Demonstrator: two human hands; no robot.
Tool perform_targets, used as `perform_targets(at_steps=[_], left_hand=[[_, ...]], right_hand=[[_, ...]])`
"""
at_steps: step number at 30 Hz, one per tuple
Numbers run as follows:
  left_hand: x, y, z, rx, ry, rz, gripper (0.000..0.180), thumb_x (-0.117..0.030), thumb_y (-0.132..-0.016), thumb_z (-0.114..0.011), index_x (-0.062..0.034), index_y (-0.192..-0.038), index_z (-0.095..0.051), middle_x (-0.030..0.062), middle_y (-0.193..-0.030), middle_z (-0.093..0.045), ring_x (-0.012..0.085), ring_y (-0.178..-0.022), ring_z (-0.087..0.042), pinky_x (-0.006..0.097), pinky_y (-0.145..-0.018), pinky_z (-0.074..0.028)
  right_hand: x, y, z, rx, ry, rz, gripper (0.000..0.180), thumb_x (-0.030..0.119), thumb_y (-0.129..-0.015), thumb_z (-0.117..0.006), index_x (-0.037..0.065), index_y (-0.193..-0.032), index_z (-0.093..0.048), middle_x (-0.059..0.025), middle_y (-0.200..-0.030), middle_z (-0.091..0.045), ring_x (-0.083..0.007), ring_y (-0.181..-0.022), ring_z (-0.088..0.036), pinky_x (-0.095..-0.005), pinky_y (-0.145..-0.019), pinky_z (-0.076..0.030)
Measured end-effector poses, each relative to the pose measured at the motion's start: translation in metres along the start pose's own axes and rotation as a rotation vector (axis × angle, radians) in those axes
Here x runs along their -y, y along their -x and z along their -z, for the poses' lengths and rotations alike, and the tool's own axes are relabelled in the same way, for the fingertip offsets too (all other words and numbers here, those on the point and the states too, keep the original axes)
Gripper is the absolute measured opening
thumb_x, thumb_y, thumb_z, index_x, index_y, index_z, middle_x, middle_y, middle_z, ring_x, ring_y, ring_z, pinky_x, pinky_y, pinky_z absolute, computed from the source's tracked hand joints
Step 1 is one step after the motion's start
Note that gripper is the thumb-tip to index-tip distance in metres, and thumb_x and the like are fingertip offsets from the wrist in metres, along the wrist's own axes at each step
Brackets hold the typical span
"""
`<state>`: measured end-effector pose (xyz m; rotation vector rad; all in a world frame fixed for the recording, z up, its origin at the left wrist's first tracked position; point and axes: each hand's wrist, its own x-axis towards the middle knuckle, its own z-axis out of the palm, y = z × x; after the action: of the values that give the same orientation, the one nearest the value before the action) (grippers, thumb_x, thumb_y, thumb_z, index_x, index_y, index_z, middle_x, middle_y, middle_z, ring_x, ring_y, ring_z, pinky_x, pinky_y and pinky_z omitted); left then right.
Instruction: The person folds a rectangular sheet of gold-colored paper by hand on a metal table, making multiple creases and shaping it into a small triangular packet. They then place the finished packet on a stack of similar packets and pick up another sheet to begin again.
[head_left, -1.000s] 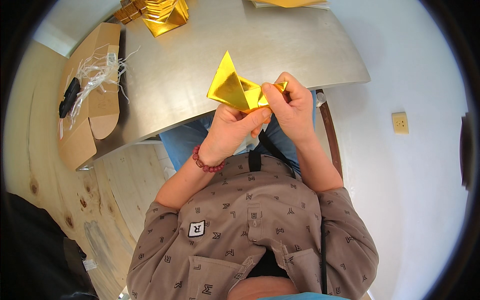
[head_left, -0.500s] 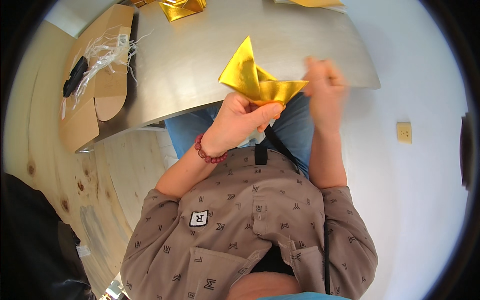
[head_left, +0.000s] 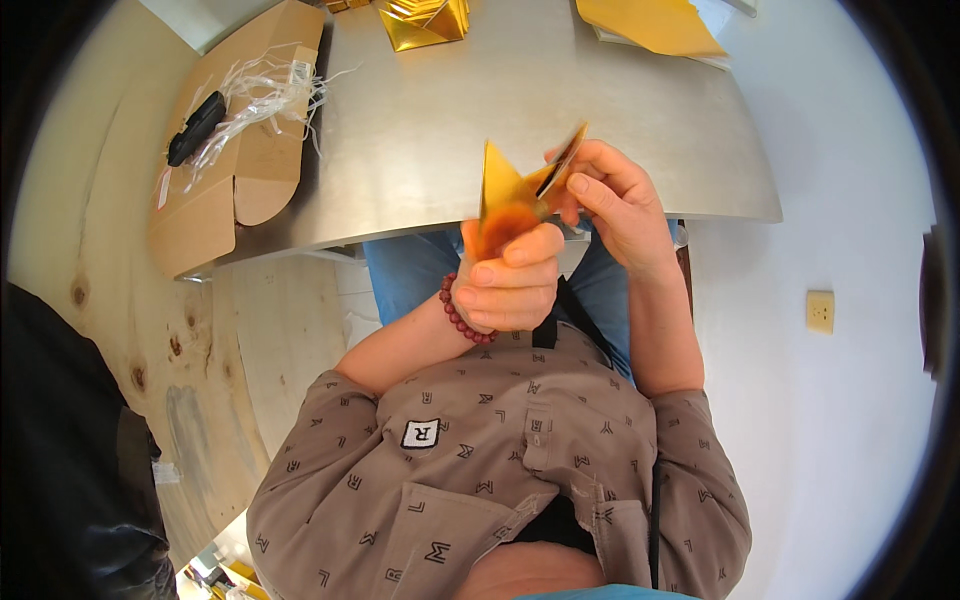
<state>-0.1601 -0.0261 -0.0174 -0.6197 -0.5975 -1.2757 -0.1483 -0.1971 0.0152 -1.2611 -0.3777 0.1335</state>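
A shiny gold folded paper (head_left: 507, 195) with two upright points is held up over the near edge of the metal table (head_left: 440, 130). My left hand (head_left: 512, 278), with a beaded bracelet at the wrist, is closed around its lower part, fingers wrapped in front. My right hand (head_left: 622, 205) grips the right-hand point between thumb and fingers. That flap is tilted so its dark edge shows. Part of the paper's underside is hidden by my left fingers.
An opened cardboard box (head_left: 265, 165) lies at the table's left, with white shredded strips (head_left: 262, 105) and a black object (head_left: 198, 128) on it. Folded gold pieces (head_left: 425, 25) lie at the far edge. Gold sheets (head_left: 655, 25) are at the far right, near the wall.
My right hand, blurred and apart from the paper before, now grips its right point. My left hand has turned the paper and lowered it slightly. The whole view has shifted.
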Motion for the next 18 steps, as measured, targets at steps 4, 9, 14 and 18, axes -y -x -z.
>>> perform_targets(at_steps=[4,9,14,18], left_hand=[[-0.001,0.019,-0.005,-0.15,-0.08,-0.157,0.058,-0.065,-0.102,-0.06,-0.0073,-0.105,-0.059,-0.0008,-0.083,-0.069,0.0124,-0.067,-0.07,0.026,-0.057,-0.058],[-0.002,0.041,-0.013,-0.436,-0.306,-0.236,0.092,-0.087,-0.098,-0.032,-0.0007,-0.113,-0.059,0.0038,-0.085,-0.064,0.0172,-0.062,-0.06,0.03,-0.051,-0.048],[-0.008,0.039,-0.045,-0.767,-0.992,-0.022,0.046,-0.043,-0.113,-0.051,0.0005,-0.119,-0.064,0.011,-0.101,-0.075,0.0183,-0.079,-0.072,0.03,-0.069,-0.058],[-0.027,0.02,-0.065,-1.091,-1.468,0.179,0.023,-0.024,-0.109,-0.063,-0.0029,-0.114,-0.068,0.0059,-0.099,-0.075,0.0105,-0.083,-0.071,0.026,-0.073,-0.059]], right_hand=[[0.002,-0.003,0.008,-0.099,0.026,-0.037,0.02,0.015,-0.104,-0.07,0.002,-0.119,-0.07,0.0006,-0.089,-0.069,-0.0064,-0.072,-0.06,-0.0234,-0.067,-0.049],[0.009,-0.023,0.023,-0.146,0.158,-0.009,0.017,0.016,-0.104,-0.07,0.004,-0.115,-0.071,0.0025,-0.085,-0.067,-0.0064,-0.071,-0.06,-0.0233,-0.066,-0.048],[0.004,-0.086,0.044,-0.167,0.351,-0.112,0.016,0.019,-0.104,-0.069,0.006,-0.113,-0.071,0.0016,-0.088,-0.069,-0.0074,-0.075,-0.062,-0.0242,-0.068,-0.049],[-0.013,-0.14,0.061,-0.134,0.458,-0.148,0.018,0.019,-0.103,-0.069,0.004,-0.113,-0.07,0.0001,-0.091,-0.07,-0.0085,-0.079,-0.065,-0.0249,-0.067,-0.051]])
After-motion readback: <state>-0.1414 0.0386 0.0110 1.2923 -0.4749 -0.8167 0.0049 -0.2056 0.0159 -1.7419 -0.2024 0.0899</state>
